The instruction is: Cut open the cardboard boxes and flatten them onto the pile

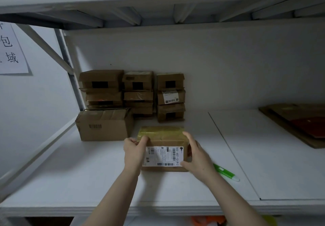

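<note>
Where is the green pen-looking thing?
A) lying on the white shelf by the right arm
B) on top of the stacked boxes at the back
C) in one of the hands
A: the green cutter lies on the white shelf beside the right hand, which with the left hand holds the labelled box.

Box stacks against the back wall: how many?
3: left stack behind the large box, middle stack, right stack. The large box may hide more. The left hand and right hand hold a separate labelled box.
</note>
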